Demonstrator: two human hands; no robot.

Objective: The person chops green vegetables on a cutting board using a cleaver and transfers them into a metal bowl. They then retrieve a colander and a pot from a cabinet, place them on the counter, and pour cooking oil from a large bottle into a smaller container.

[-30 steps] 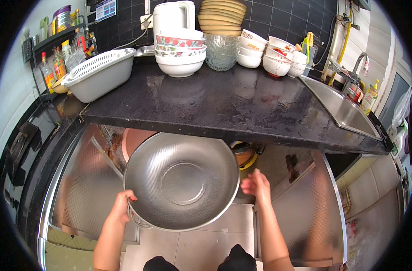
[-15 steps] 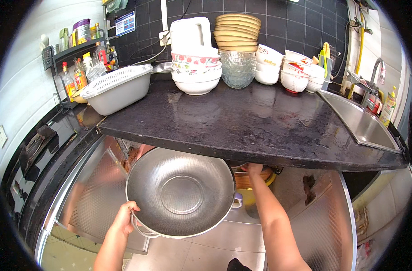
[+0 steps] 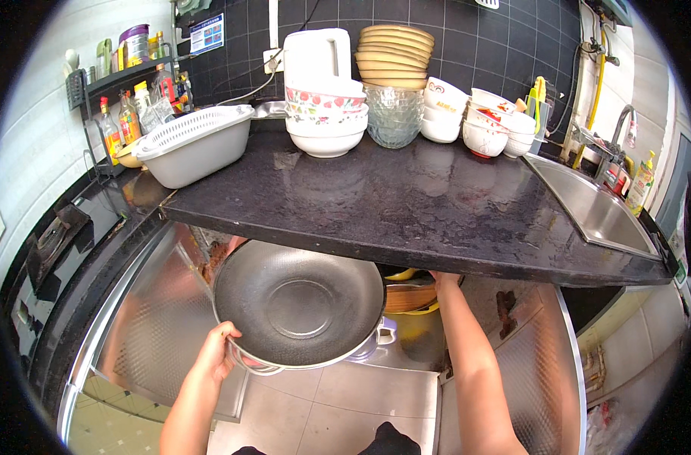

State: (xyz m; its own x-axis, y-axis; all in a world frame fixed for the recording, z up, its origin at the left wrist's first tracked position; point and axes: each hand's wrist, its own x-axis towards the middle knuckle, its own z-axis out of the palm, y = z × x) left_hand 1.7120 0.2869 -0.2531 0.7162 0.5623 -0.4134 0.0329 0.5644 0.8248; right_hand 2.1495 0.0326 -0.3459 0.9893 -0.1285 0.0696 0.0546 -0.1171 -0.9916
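A large dark wok [image 3: 300,303] is tilted toward me at the mouth of the cabinet under the counter. My left hand [image 3: 219,351] is closed on its near-left rim, by the metal loop handle [image 3: 258,367]. Beneath the wok's right side a purple-and-white pot handle [image 3: 385,331] sticks out. My right hand [image 3: 445,280] reaches into the cabinet, its fingers hidden by the counter edge. Close to that hand lie a brown wood-coloured item [image 3: 410,298] and a yellow rim or edge [image 3: 425,310].
The black counter [image 3: 360,205] overhangs the cabinet. On it stand a grey basin with a strainer [image 3: 197,152], white bowls [image 3: 326,136], glass bowls [image 3: 394,117] and stacked yellowish bowls [image 3: 394,57]. A steel sink [image 3: 599,208] is at right; open metal doors [image 3: 144,318] flank me.
The wok has shifted slightly up and away from me, showing more of the purple handle below it. My right hand has moved right, uncovering more of the brown item.
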